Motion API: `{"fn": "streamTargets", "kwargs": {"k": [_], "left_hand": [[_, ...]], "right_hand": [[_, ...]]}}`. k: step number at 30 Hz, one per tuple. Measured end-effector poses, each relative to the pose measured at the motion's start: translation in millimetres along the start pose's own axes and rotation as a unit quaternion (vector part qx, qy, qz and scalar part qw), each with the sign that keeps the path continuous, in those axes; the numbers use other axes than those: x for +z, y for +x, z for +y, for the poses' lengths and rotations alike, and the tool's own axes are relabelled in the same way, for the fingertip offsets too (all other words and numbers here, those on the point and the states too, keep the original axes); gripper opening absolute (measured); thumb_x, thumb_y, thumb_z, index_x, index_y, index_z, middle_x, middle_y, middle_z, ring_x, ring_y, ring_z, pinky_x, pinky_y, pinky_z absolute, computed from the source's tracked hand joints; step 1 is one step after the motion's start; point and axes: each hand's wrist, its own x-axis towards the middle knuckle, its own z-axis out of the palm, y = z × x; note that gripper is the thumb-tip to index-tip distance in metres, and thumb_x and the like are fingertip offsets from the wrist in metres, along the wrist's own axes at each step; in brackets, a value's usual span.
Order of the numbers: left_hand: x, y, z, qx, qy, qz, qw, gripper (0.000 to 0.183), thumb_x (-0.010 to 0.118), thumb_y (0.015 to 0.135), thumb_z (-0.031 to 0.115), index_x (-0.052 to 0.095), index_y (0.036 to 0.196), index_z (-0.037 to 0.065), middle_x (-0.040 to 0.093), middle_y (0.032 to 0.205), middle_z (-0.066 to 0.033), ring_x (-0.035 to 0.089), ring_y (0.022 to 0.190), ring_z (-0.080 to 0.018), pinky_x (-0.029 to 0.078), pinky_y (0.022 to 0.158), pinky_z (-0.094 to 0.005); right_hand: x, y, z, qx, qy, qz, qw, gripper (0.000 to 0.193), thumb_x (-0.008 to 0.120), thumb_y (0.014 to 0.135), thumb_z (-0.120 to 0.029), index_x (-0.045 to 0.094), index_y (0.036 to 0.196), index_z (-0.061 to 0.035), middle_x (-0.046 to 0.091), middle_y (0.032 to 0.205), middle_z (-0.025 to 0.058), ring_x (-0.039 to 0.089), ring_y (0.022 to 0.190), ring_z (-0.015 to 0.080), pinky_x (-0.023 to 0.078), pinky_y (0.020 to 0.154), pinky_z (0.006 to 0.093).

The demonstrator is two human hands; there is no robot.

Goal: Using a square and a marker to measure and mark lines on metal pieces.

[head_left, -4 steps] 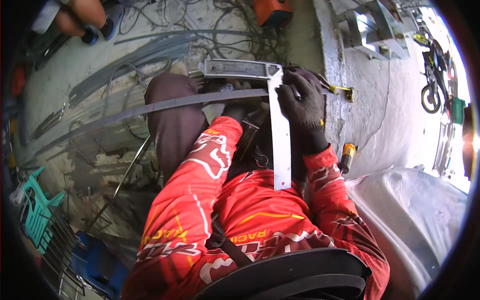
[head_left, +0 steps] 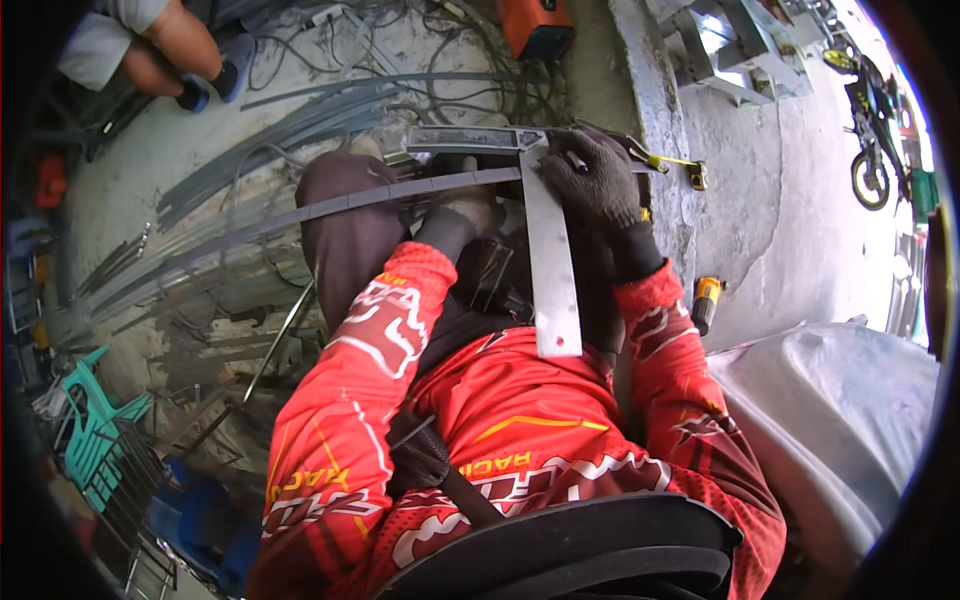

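Note:
A long flat grey metal bar (head_left: 350, 203) with marks across it runs over my knee from the left. My left hand (head_left: 466, 208), in a dark glove, is closed on the bar beside that knee. Farther right, a metal try square (head_left: 553, 270) lies across the bar, its blade pointing toward my body and its stock along the far side. My right hand (head_left: 597, 180), gloved too, is closed at the square's corner. Something small and pale shows between its fingers, too little to name. A tape measure (head_left: 697, 175) with yellow tape drawn out sits just right of that hand.
More metal strips (head_left: 270, 140) and cables lie on the floor ahead. An orange machine (head_left: 535, 25) stands at the top. A yellow-black tool (head_left: 707, 300) lies by a grey sheet (head_left: 830, 400). Another person's legs (head_left: 185, 45) show at upper left, a green plastic chair (head_left: 92, 430) at lower left.
My left hand and forearm have shifted slightly left along the bar. The square's blade sits a little farther left and from my body. The whole view has shifted slightly.

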Motion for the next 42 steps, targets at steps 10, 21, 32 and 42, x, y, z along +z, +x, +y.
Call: {"fn": "streamTargets", "kwargs": {"k": [10,21,32,42], "left_hand": [[-149.6,-165.4,1.6,0.143,-0.114,0.198,0.963,0.029,0.058,0.089,0.015,0.069,0.112,0.001,0.069,0.099,-0.0228,0.067,0.097,-0.0395,0.053,0.089,-0.0438],[-126.7,-87.2,-48.9,0.109,0.016,0.109,0.988,0.031,0.055,0.096,0.041,0.075,0.104,0.018,0.068,0.110,-0.0201,0.063,0.109,-0.0400,0.049,0.093,-0.0520],[-114.0,-135.1,-51.4,0.088,-0.013,0.194,0.977,0.023,0.070,0.088,0.026,0.067,0.078,0.006,0.062,0.069,-0.0165,0.062,0.070,-0.0400,0.046,0.065,-0.0494],[-104.8,-129.4,-39.5,0.121,-0.028,0.268,0.955,0.024,0.074,0.085,0.024,0.065,0.071,0.006,0.062,0.070,-0.0142,0.061,0.069,-0.0362,0.044,0.066,-0.0470]], "right_hand": [[-11.4,-4.4,-32.7,0.071,-0.059,-0.088,0.992,0.036,0.066,0.083,-0.049,0.073,0.096,-0.0160,0.073,0.086,0.0132,0.069,0.089,0.0356,0.051,0.084,0.0475],[7.2,-24.4,-23.0,0.021,-0.058,0.050,0.997,0.030,0.072,0.083,-0.037,0.071,0.104,-0.0166,0.072,0.085,0.0069,0.069,0.087,0.0311,0.049,0.080,0.0463],[-41.4,-5.5,-7.8,0.019,0.017,0.142,0.990,0.033,0.072,0.085,-0.015,0.068,0.117,-0.0065,0.071,0.104,0.0161,0.066,0.100,0.0368,0.051,0.090,0.0443],[-95.2,16.3,65.9,0.224,0.036,-0.025,0.974,0.045,0.070,0.089,-0.032,0.062,0.122,-0.0026,0.070,0.101,0.0193,0.067,0.094,0.0295,0.052,0.086,0.0400]]}}
